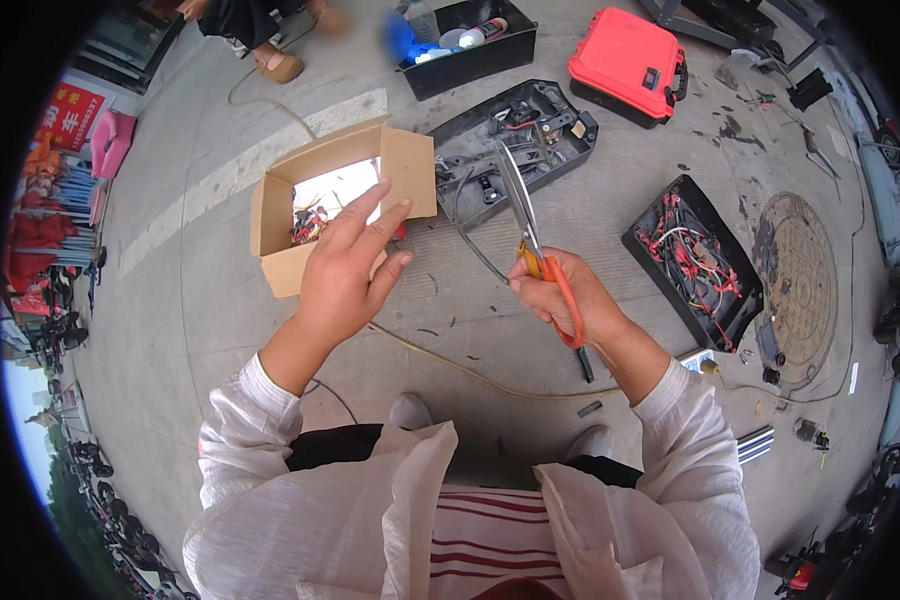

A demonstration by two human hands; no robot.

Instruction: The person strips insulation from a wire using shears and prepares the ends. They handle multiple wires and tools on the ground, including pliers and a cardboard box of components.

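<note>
My right hand is closed around a large pair of scissors with orange handles, its blades pointing away from me. A dark cable runs up to the same hand, and a black piece sticks out below it; whether the two are one cable is hidden. My left hand has its fingers spread over the near right side of an open cardboard box. Small coloured wires and white sheets lie inside. Something red shows just behind the left fingers.
Beyond the box lies a black housing with parts inside. Further off stand a black bin and a red case. At right, a black tray holds tangled wires beside a manhole cover. A hose crosses the ground; a person's shoe shows far left.
</note>
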